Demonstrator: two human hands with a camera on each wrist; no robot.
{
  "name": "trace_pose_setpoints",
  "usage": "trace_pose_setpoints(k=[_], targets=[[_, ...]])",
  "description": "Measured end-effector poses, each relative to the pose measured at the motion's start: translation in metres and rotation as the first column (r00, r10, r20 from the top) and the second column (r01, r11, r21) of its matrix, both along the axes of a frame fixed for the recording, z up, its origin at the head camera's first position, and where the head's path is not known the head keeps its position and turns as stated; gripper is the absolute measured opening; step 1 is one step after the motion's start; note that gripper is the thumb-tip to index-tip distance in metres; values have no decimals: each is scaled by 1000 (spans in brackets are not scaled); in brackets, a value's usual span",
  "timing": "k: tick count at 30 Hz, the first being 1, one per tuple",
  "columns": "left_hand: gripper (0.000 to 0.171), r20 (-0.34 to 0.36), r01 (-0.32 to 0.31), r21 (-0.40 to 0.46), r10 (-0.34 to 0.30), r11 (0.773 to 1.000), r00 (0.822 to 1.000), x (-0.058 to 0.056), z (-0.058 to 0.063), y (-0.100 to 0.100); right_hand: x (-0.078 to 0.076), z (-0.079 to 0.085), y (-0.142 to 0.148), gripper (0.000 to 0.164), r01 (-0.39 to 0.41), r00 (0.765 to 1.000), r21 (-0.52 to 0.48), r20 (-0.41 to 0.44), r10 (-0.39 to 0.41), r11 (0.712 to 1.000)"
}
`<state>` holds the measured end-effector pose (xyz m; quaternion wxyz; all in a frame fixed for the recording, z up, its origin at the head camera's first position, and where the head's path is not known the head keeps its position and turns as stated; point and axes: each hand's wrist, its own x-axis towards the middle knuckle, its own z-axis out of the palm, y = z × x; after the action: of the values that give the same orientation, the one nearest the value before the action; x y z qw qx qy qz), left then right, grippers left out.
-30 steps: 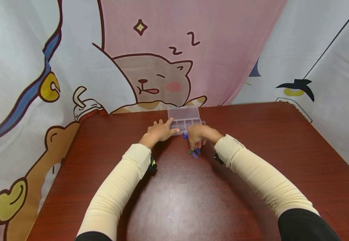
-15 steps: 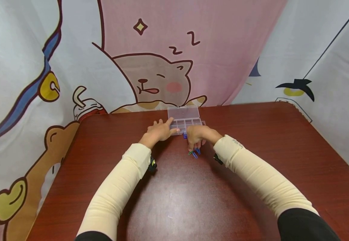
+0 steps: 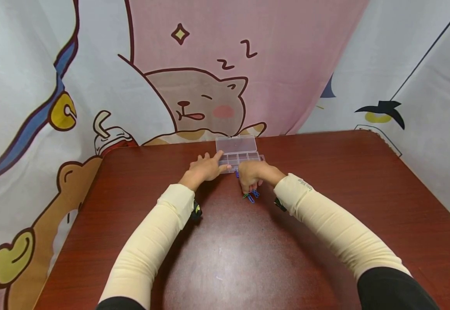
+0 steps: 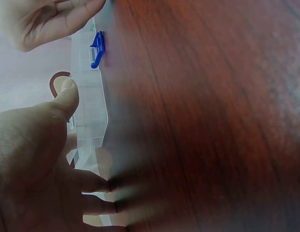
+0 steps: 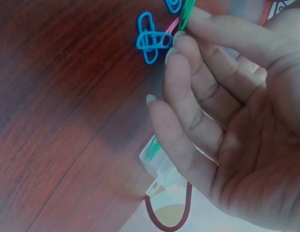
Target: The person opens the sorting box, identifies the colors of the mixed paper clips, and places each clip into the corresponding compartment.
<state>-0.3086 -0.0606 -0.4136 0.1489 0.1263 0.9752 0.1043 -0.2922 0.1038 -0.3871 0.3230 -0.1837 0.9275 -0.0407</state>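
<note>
A clear plastic compartment box (image 3: 244, 157) stands at the far middle of the table with its lid raised. My left hand (image 3: 205, 167) lies spread at the box's left end, thumb on the front rim and fingertips down on the table in the left wrist view. In front of the box my right hand (image 3: 250, 175) reaches down with bent fingers. Its thumb and index fingertip pinch at a green paper clip (image 5: 187, 12). A pink paper clip (image 5: 171, 28) and blue paper clips (image 5: 149, 40) lie right beside those fingertips.
A blue latch (image 4: 97, 50) sits on the box's front. Green clips (image 5: 152, 149) show inside one end compartment. The brown wooden table (image 3: 225, 245) reaches back to a cartoon-printed curtain (image 3: 287, 64).
My right hand has shifted slightly left over the clips, and the reddish clip seen beside the green one is now covered in the head view. My left hand has stayed put.
</note>
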Motion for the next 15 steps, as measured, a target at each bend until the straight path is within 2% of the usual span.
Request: trace_pose_setpoints(k=[5, 9, 15], targets=[[72, -1, -6, 1, 6, 1000, 1000, 0, 1, 0, -1, -1, 1, 8, -7, 1000, -31, 6, 7, 999], [72, 3, -4, -2, 4, 1000, 1000, 1, 1, 0, -5, -2, 7, 7, 2, 998, -93, 65, 4, 996], [72, 0, -6, -3, 6, 1000, 1000, 1, 0, 0, -12, 1, 16, 7, 106, 984, -187, 162, -76, 977]])
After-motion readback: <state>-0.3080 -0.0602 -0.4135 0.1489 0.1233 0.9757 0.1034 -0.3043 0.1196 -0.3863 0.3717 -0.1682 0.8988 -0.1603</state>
